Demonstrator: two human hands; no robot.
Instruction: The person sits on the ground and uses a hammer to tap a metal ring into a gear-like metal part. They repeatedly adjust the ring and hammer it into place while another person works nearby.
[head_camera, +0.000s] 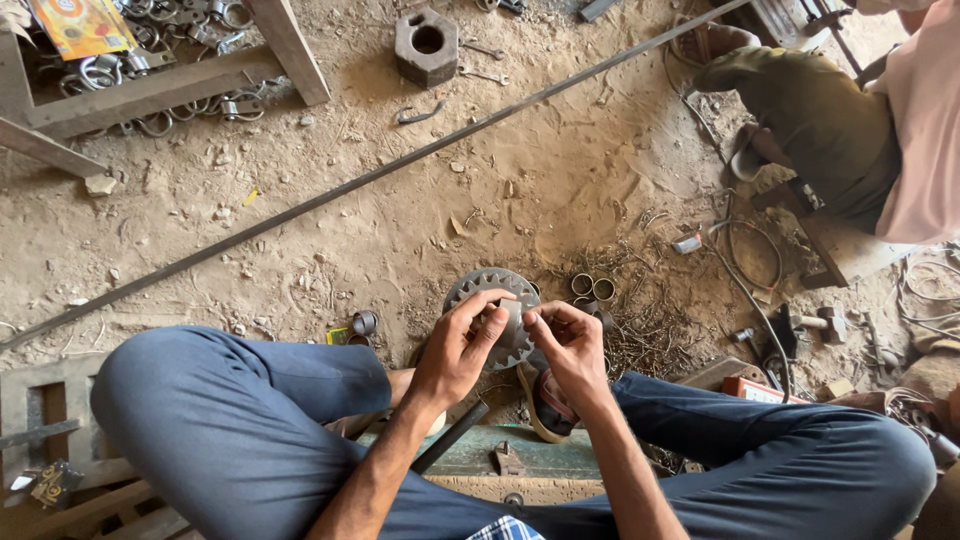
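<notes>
1. Left side of the floor: packed sandy earth, dusty and strewn with small stones. A wooden frame stands at the upper left corner with a heap of bright steel rings and clamps under it. A long, thin steel bar runs diagonally from the left edge to the upper right corner.
2. Upper centre: a heavy hexagonal metal block with a round bore lies near the floor's top edge, with small spanners just beside it.
3. Left hand: fingers curled, thumb and fingertips pinching the near rim of the toothed gear, a grey, dull, round steel sprocket with short, even teeth.
4. The gear is held just above the floor at centre, in front of the crossed legs in blue trousers.
5. Right hand: fingers bent inward, pressing on a small part at the gear's hub; the part itself is too hidden to identify.
6. Step in hand, as judged: seating or aligning a part at the hub. The next move would call for a steady left grip and fine fingertip pressure.
7. Right of the gear: two short metal sleeves, then a rusty tangle of wire scraps, and a hammer.
8. Upper right corner: another person is crouched.
</notes>
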